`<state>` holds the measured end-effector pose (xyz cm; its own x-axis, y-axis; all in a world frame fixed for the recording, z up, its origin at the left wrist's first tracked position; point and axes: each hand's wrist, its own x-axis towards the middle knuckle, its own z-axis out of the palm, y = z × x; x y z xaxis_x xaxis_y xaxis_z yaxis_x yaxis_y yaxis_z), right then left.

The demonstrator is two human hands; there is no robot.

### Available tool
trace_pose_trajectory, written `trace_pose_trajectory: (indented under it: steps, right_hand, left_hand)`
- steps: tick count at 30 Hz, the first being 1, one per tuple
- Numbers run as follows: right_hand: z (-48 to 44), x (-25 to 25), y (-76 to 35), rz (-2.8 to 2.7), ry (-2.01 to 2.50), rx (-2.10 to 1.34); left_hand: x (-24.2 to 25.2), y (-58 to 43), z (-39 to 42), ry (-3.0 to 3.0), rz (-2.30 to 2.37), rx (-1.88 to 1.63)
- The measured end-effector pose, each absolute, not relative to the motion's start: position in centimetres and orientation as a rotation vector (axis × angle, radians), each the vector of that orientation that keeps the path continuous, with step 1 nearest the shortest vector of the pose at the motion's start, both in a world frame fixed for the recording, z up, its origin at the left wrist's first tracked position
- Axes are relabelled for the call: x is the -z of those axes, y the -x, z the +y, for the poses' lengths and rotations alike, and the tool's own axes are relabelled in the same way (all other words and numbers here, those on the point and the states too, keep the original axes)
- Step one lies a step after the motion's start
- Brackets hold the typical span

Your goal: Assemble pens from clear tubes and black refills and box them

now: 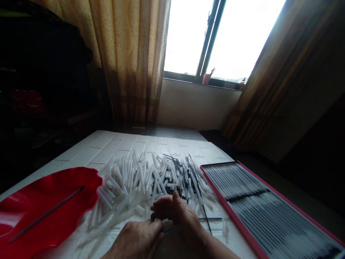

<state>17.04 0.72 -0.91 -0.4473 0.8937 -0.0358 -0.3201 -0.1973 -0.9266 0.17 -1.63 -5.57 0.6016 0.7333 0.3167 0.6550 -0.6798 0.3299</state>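
Observation:
My left hand (138, 237) is at the bottom middle, its fingers closed and pinched. A thin, blurred grey rod (169, 228) sticks out of it towards my right hand. My right hand (184, 217) is just beside it, fingers curved and apart, palm turned to the left; its lower part hides some of the space between the hands. Beyond both hands lies a loose heap of translucent white tubes (132, 176). Thin black rods (192, 176) are mixed in at the heap's right side, and one slants down close to my right wrist.
On the left stands a red dish (90, 174) with a wavy rim, holding one long dark rod (48, 214). A pink-edged box (226, 208) at the right holds close rows of slim tubes. The white table (107, 140) has a brick pattern; curtains and a window are behind.

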Motion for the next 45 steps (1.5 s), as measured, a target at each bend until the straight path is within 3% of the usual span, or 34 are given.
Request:
trace_pose_trajectory:
  steps: [21,30,35,45]
  right_hand:
    - [1.2,2.7,-16.9,-1.339,0.805,-1.678]
    - [1.6,-1.5,-18.0,-1.054,0.685,-1.919]
    - [3.0,-2.0,-20.3,-0.850,0.696,-1.752]
    - [2.9,-1.6,-21.9,-1.427,0.869,-1.749]
  left_hand:
    - [5.7,0.1,-1.7,-2.569,1.127,-0.491]
    - [1.5,-1.3,-1.6,-2.484,1.060,-0.549]
    - [0.4,-1.4,-1.2,-2.248,1.036,-0.657]
    - [0.2,-1.0,-0.9,-1.727,0.980,-0.679]
